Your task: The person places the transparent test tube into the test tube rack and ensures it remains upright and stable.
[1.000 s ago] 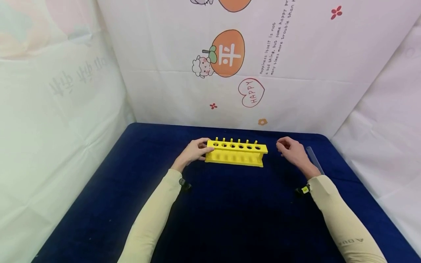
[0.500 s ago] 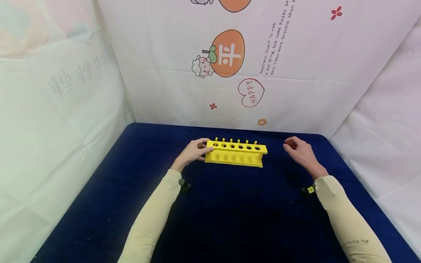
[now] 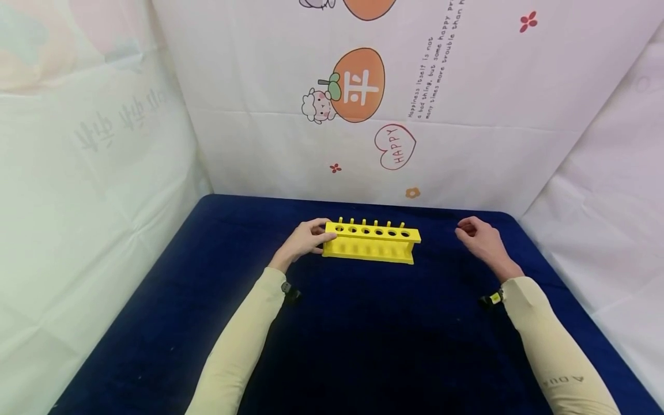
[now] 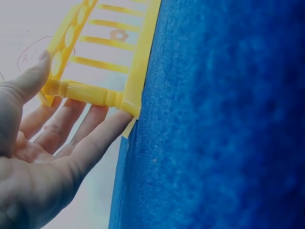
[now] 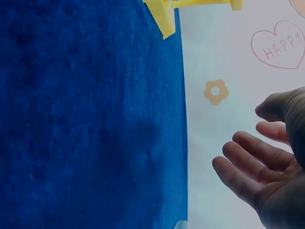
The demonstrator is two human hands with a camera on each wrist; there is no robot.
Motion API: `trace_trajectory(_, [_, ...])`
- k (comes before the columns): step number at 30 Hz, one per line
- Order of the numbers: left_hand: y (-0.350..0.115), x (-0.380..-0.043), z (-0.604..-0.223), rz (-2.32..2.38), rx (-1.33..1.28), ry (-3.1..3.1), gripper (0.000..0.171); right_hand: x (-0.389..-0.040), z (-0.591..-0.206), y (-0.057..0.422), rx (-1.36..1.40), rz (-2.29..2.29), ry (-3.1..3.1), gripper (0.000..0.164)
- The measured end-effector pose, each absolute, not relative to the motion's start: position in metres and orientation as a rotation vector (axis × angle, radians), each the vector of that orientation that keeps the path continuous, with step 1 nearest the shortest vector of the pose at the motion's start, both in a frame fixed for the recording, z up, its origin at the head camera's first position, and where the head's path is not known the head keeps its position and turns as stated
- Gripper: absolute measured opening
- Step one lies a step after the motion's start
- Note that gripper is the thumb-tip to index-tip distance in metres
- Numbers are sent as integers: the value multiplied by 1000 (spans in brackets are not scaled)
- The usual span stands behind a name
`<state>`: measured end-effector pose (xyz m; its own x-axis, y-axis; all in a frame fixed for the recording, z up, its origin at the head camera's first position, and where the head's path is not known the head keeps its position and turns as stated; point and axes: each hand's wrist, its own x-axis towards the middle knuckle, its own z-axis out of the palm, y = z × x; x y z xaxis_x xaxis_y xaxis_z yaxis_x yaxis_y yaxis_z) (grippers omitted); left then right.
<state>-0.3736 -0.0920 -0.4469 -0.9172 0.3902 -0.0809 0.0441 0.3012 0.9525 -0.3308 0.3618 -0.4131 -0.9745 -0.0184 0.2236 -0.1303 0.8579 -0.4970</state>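
A yellow test tube rack point(image 3: 369, 248) stands on the blue cloth, with round holes along its top and pegs at the back. My left hand point(image 3: 306, 239) holds the rack's left end. In the left wrist view, the thumb point(image 4: 35, 78) lies against its holed top bar while the fingers reach round the end post. My right hand point(image 3: 482, 239) is to the right of the rack, apart from it and holding nothing. Its fingers point(image 5: 257, 164) are loosely bent in the right wrist view. A bit of a clear object point(image 5: 181, 224) shows at that view's lower edge.
A dark blue cloth point(image 3: 373, 328) covers the table. Behind it hangs a white printed sheet point(image 3: 259, 150), and white sheets also close off the left and right sides. Each wrist carries a small dark camera.
My right hand has moved to the right, away from the rack. The clear tube-like piece seen beside it earlier is now hidden in the head view. Left hand and rack have stayed put.
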Motion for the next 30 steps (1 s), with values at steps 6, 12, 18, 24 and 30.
trace_trajectory(6, [-92,-373,-446,1644,398,2277,69,-331,-415,370,108,763,-2801,40])
trace_trajectory(12, [-92,-373,-446,1640,405,2288,70,-331,-413,378,106,755,-2784,41])
trace_trajectory(18, [-93,-375,-447,1635,403,2285,70,-332,-412,387,102,720,-2797,40])
trace_trajectory(24, [-92,-374,-445,1643,397,2289,70,-334,-413,394,95,717,-2816,42])
trace_trajectory(30, [-92,-374,-446,1637,403,2291,70,-334,-418,403,74,685,-2857,44])
